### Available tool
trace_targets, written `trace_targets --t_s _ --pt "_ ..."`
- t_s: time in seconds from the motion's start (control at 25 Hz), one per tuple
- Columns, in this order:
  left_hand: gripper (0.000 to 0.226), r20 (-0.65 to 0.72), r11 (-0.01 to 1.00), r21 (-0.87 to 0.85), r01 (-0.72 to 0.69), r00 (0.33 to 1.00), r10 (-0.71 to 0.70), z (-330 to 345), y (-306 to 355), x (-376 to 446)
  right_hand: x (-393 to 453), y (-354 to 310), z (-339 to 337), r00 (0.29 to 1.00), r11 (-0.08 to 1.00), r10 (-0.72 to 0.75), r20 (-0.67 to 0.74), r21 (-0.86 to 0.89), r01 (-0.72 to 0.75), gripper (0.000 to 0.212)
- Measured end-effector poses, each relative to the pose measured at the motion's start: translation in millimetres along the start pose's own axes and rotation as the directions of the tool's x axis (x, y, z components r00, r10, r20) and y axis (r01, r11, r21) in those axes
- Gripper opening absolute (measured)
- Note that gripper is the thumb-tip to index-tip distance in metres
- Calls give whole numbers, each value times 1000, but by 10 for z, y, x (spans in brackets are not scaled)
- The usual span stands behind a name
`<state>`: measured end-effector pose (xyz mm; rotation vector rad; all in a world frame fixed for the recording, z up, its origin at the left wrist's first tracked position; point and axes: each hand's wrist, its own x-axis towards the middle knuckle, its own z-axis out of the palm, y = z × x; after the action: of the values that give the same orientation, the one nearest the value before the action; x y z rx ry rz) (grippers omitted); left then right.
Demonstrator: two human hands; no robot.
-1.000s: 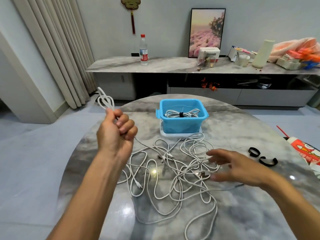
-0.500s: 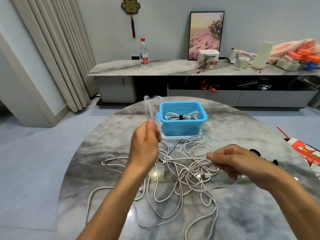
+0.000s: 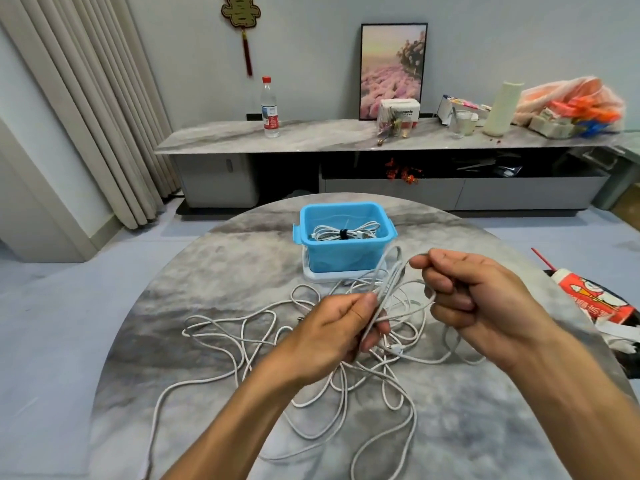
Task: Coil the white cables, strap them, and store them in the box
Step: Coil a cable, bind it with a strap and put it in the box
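**White cable looped between both hands in front of the blue box**

A loop of thin white cable [image 3: 389, 271] is held above the round grey marble-patterned table [image 3: 221, 271], just in front of the blue rectangular plastic box [image 3: 341, 261]. The lower end of the loop is pinched between the thumb and curled fingers of the left hand [image 3: 332, 336]; a strand near its top is pinched between thumb and forefinger of the right hand [image 3: 474, 299], whose other fingers are curled inward. The two hands are near each other but not touching.

Inside the blue box, a coiled white cable bundle [image 3: 346, 233] bound with a dark strap [image 3: 343, 234] is seen. The box stands on a white flat lid or tray [image 3: 311, 276], set back from the table's far edge.

In front of the box, a loose tangle of white cables [image 3: 277, 341] is spread over the table; some loops reach toward the near edge, and one strand runs close to the near-left rim. Bare table surface is seen left of the box and at the near right.

Right of the box, at the table's right edge, a red-and-white printed package [image 3: 595, 296] is lying. Behind the box, beyond a strip of open floor, a long grey marble-topped cabinet [image 3: 311, 135] is seen with a clear plastic bottle [image 3: 269, 109] on it
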<state>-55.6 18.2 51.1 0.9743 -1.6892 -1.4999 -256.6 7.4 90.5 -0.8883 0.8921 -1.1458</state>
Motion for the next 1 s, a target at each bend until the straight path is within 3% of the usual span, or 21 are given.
trace_targets --t_s 0.12,0.24,0.4,0.6,0.76,0.88,1.0 --pt "37 1 1000 31 3 1000 -3 -42 3 5 -22 15 35 999 999 -44 -15 7 44 25" --pt "41 -145 995 104 7 989 8 -10 -18 4 -22 115 131 996 995 -50 -67 77 55 26" --pt "39 -302 988 -156 2 952 -49 87 -23 -10 -3 280 342 997 942 -16 -77 334 41 25" --pt "38 -376 993 117 -33 924 75 85 -55 -21 -35 432 518 995 848 -31 -94 525 76 23" --pt "37 -400 987 154 -54 910 112 164 -78 -9 -50 505 575 993 795 -8 -118 601 78 23" --pt "32 -340 998 -59 -28 940 6 222 -89 -12 -43 471 516 998 853 9 -69 521 28 24" --pt "31 -173 955 -294 50 979 -105 223 -52 -43 -27 316 347 993 982 -63 -99 173 79 22"
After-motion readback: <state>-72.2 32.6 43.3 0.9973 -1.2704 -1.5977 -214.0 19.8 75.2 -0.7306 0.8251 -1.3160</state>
